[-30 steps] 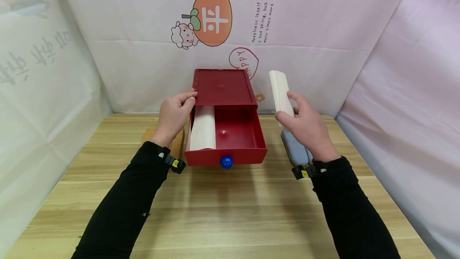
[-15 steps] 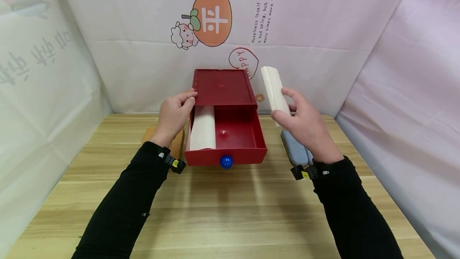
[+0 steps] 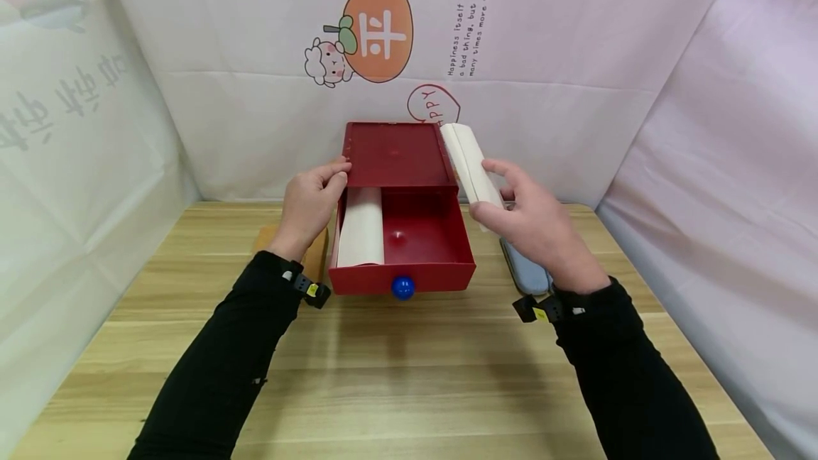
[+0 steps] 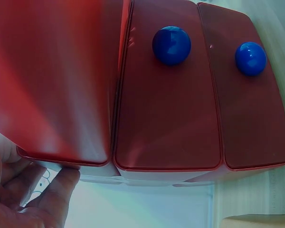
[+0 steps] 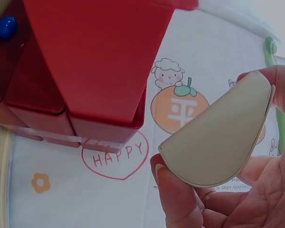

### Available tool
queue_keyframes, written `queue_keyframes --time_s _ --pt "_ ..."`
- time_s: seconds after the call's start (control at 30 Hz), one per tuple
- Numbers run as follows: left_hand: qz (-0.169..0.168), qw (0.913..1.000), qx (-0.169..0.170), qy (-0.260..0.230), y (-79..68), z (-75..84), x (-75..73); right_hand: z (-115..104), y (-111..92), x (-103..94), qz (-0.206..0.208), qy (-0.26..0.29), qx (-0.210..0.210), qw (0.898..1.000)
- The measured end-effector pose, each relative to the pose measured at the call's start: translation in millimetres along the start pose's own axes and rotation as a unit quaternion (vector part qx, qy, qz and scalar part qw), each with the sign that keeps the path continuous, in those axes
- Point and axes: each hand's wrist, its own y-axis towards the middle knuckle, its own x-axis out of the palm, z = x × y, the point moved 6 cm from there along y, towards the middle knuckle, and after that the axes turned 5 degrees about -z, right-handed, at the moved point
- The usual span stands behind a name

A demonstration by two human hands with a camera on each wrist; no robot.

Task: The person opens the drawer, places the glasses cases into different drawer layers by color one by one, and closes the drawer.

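While my left hand (image 3: 309,208) presses the red drawer unit (image 3: 397,155), my right hand (image 3: 527,222) pinches a cream case (image 3: 469,162); it looks light, stiff. Mid-length should hold best.

Three red drawers (image 4: 168,104) carry three blue knobs (image 4: 171,46), one each. Two cream cases (image 3: 471,165) show: one at nine o'clock inside the open drawer (image 3: 358,280), another toward one-thirty from it. Two hands (image 3: 309,204) appear.
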Motion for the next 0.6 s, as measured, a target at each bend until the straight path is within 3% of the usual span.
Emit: queue_keyframes --time_s 0.6 --pt "0.002 1.0000 -0.002 0.006 0.5 -0.3 -0.5 -19 -8 12.3 -0.071 -0.016 -0.002 0.997"
